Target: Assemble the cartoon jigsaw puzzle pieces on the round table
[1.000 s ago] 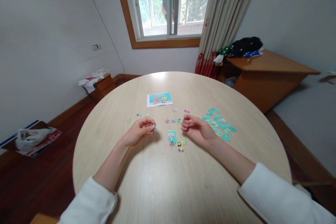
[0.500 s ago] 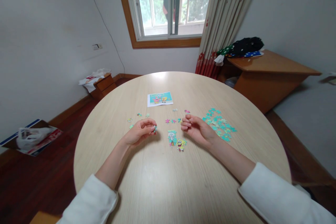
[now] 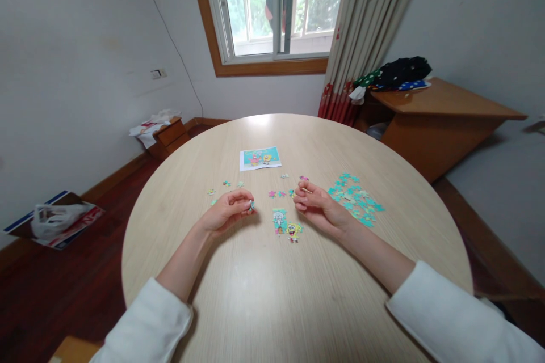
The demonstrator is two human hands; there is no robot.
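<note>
Pinching a piece (image 3: 252, 205) just left of the frame's centre, the left hand (image 3: 227, 212) faces the joined patch (image 3: 284, 227), lying to the grip's lower right, nearer the right hand (image 3: 318, 208), which curls loosely; whether it holds anything is unclear.

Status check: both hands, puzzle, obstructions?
Left hand pinching a puzzle piece. Right hand half-curled beside the loose pieces, contents unclear. Partly assembled puzzle flat on the table, nothing covering it.

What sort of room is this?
Likely a room in a home: a round table with jigsaw pieces on it, a patterned curtain by the window, and cloth heaped on wooden furniture.
</note>
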